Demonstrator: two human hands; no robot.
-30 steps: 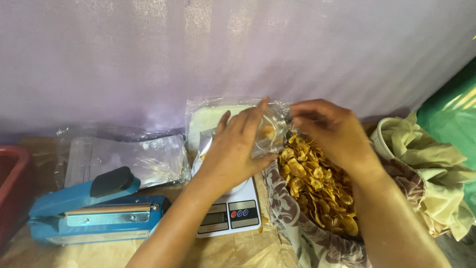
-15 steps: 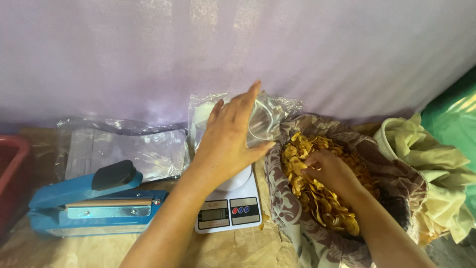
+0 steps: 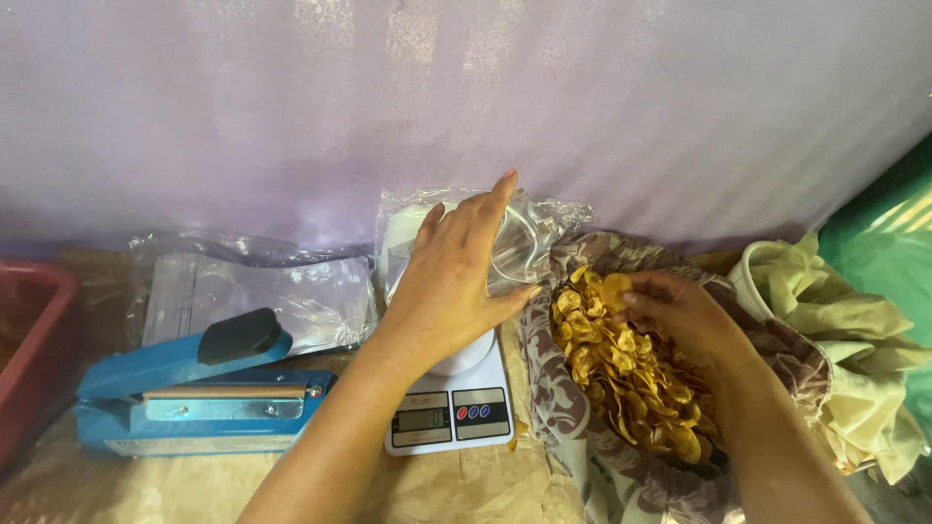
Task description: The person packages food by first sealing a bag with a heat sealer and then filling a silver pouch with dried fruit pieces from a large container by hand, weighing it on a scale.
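Note:
My left hand (image 3: 456, 277) grips a clear plastic bag (image 3: 529, 238) that stands on a white kitchen scale (image 3: 449, 412). The bag's mouth faces right, toward a heap of yellow fried chips (image 3: 621, 374) lying on a patterned cloth (image 3: 558, 417). My right hand (image 3: 680, 311) rests on top of the chips with its fingers curled around a few of them. The two hands are a short gap apart.
A blue heat sealer (image 3: 189, 393) lies left of the scale, with a stack of clear empty bags (image 3: 262, 291) behind it. A red tub (image 3: 34, 340) is at the far left. Crumpled pale cloth (image 3: 845, 340) and a green sheet (image 3: 888, 252) lie at the right.
My right hand left the bag's mouth and went down into the chips, then lifted slightly toward the bag with some in its fingers. My left hand kept hold of the bag.

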